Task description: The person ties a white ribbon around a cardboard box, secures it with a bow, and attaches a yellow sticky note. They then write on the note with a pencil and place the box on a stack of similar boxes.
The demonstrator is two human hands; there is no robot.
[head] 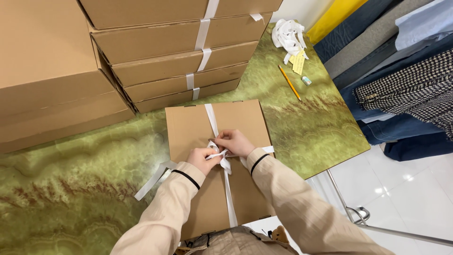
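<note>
Hands meet over the middle of a flat cardboard box (pixel 214 141) that lies on a green marbled desk (pixel 85 189), its near end against the person's body. The left hand (pixel 204 159) is pinched shut on a white ribbon (pixel 211 118) where the bands cross on the lid, and the right hand (pixel 235 142) is just beside it, fingers curled closed on the same ribbon at the knot; the two hands touch or nearly touch. One band of the ribbon runs lengthwise up the lid to the far edge and down toward the person, another crosses it, and a loose end (pixel 153 182) trails off the box's left side onto the desk. Both arms wear beige sleeves with dark cuffs. At the far left stands a stack of cardboard boxes (pixel 174 52), several of them tied with white ribbon, with a taller plain stack beside it. Well apart on the far right of the desk lie a bundle of white ribbon (pixel 288 34), a yellow pencil (pixel 289 82) and a small eraser (pixel 306 80). Beyond the desk's right edge hang folded fabrics (pixel 406 80) in dark blue, grey and a black-and-white check, above a white tiled floor (pixel 406 189).
</note>
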